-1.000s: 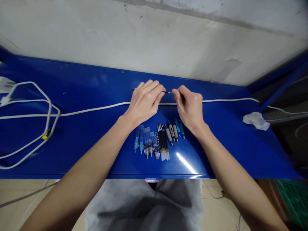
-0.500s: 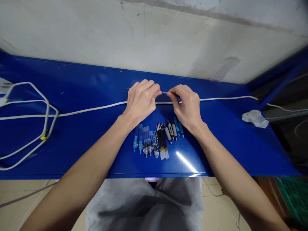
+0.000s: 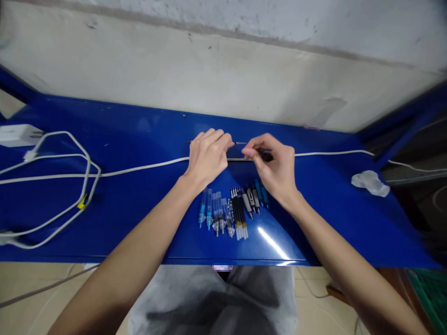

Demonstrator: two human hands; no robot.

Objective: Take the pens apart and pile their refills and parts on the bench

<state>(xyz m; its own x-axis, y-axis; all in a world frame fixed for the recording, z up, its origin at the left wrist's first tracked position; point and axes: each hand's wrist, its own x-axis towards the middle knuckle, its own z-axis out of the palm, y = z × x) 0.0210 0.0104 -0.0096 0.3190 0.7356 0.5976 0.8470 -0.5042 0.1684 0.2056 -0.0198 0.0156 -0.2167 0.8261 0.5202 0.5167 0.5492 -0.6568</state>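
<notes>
Mostly the work is hidden inside the two hands, which meet near the back of the blue tabletop [image 3: 104, 218]. The left hand [image 3: 207, 158] has its grip closed on a thin dark refill [image 3: 239, 143]; only a short stretch shows between the hands, plus a sliver poking out past the knuckles on the left. The right hand [image 3: 275, 165] pinches its fingers together at the refill's other end, and a small dark part [image 3: 267, 157] sits half covered under its fingers; what that part is cannot be told. Whether the right fingertips actually touch the refill's tip is hard to make out.

Just behind and under the hands a white cable [image 3: 139, 166] runs across the tabletop, vanishing behind both hands and coming out again on the right. On the left it loops towards a white adapter [image 3: 17, 135], cut off by the picture's edge. Close to the front edge lies a row of pen parts [image 3: 232, 209]: clear barrels, dark refills, grey and blue tips, too small to count surely. A crumpled clear wrapper [image 3: 370, 182] lies well apart on the right.
</notes>
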